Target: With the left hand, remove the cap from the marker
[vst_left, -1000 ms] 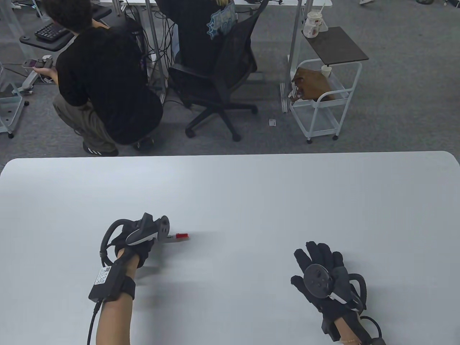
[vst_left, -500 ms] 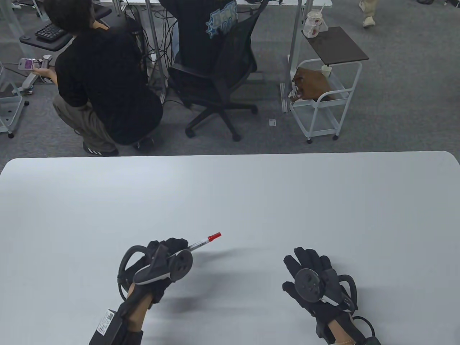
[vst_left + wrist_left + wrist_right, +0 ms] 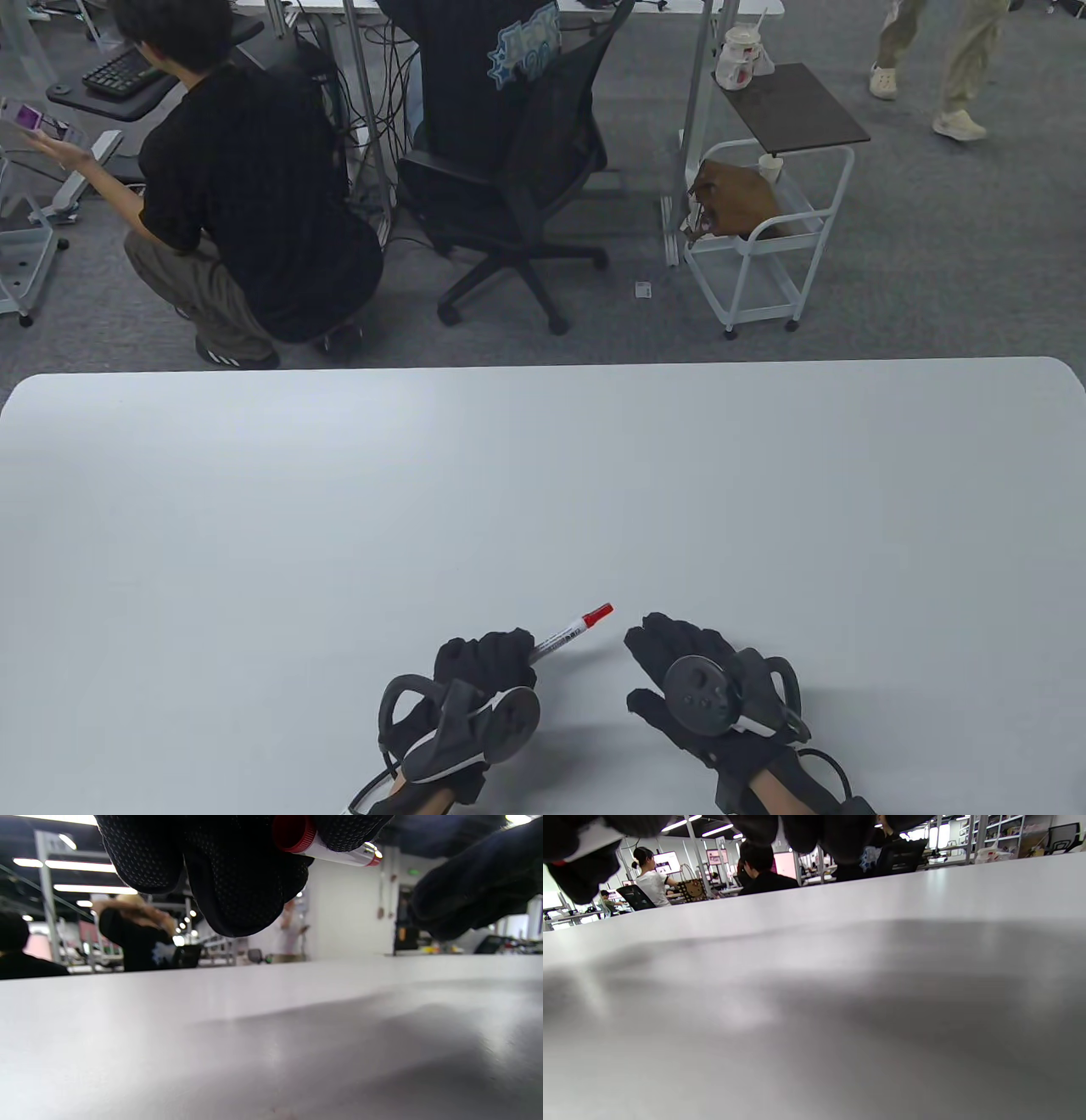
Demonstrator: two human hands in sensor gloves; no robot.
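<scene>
A white marker [image 3: 562, 635] with a red cap [image 3: 599, 613] is gripped in my left hand [image 3: 488, 669] near the table's front edge. The capped end points up and to the right, lifted off the table. In the left wrist view the marker [image 3: 335, 855] sticks out of my curled fingers [image 3: 237, 878] at the top. My right hand [image 3: 679, 666] is open and empty just right of the cap, apart from it. It also shows in the left wrist view [image 3: 479, 887].
The grey table [image 3: 543, 475] stretches wide ahead of both hands. Beyond its far edge are a crouching person [image 3: 246, 195], an office chair [image 3: 517, 187] and a white cart [image 3: 764, 229].
My left hand picked the marker up off the table and carried it right and toward the front edge. My right hand moved left toward the cap.
</scene>
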